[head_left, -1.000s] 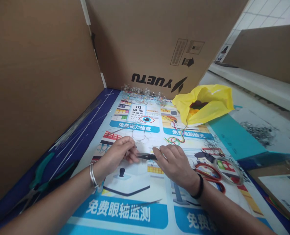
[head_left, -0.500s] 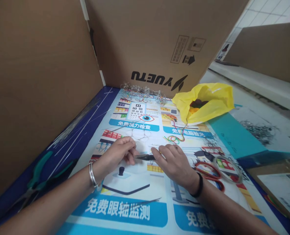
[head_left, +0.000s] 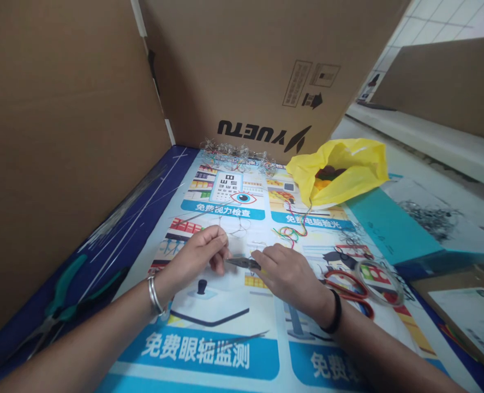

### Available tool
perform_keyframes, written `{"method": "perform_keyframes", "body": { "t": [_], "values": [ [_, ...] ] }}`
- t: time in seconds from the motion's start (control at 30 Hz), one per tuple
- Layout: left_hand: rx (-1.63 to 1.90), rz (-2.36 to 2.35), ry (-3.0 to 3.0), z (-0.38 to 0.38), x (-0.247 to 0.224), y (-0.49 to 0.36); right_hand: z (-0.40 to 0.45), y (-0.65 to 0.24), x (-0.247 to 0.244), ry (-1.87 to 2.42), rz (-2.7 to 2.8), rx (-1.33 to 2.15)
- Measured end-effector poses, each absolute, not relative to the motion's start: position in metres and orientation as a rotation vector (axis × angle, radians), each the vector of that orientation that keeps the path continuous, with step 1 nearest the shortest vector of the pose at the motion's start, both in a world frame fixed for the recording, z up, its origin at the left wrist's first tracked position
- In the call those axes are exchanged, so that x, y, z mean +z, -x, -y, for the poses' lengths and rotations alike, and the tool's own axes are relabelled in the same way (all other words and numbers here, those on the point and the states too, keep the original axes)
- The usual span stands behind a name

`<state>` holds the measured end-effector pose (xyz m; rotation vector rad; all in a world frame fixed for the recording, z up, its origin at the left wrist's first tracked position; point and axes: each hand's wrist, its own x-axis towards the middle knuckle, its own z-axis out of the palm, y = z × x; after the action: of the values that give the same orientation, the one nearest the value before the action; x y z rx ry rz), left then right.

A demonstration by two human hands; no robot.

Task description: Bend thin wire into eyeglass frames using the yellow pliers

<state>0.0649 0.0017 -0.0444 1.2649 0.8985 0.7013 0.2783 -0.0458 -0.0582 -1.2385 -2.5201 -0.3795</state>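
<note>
My right hand point(head_left: 283, 273) is wrapped round the handles of needle-nose pliers point(head_left: 244, 263), whose dark jaws point left. The jaw tips reach the fingers of my left hand point(head_left: 207, 250), which are pinched together. What sits between those fingers is too small to make out; thin wire point(head_left: 235, 224) lies on the printed sheet point(head_left: 225, 303) just beyond them. Whether the plier jaws grip anything cannot be told. Several straight thin dark rods point(head_left: 245, 338) rest on the sheet in front of my hands.
Green-handled pliers point(head_left: 64, 295) lie at the left beside thin wires point(head_left: 121, 213). Red-handled scissors point(head_left: 348, 285) and a clear round spool point(head_left: 380, 284) are at the right. Behind stand a yellow bag point(head_left: 348, 169) with coloured cords point(head_left: 293, 232), tangled wire pieces point(head_left: 237, 153) and cardboard walls point(head_left: 242, 65).
The pliers have turned slightly in my right hand, and their jaws show more clearly. My left hand stays almost in place, fingers still pinched. The camera view has shifted a little.
</note>
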Motion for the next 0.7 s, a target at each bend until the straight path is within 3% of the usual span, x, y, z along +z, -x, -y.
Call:
{"method": "perform_keyframes", "body": {
  "t": [0.2, 0.37, 0.47, 0.7],
  "values": [
    [0.704, -0.908, -1.399, 0.000, -0.039, -0.064, 0.046, -0.278, -0.051, 1.453, 2.492, 0.313],
    [0.692, -0.897, -1.426, 0.001, -0.038, -0.063, 0.043, -0.281, -0.045, 1.429, 2.471, 0.575],
    [0.668, -0.912, -1.383, -0.001, -0.038, -0.063, 0.043, -0.281, -0.047, 1.457, 2.483, 0.455],
    [0.690, -1.098, -1.409, -0.009, -0.041, -0.061, 0.043, -0.281, -0.059, 1.398, 2.432, -0.200]
  ]
}}
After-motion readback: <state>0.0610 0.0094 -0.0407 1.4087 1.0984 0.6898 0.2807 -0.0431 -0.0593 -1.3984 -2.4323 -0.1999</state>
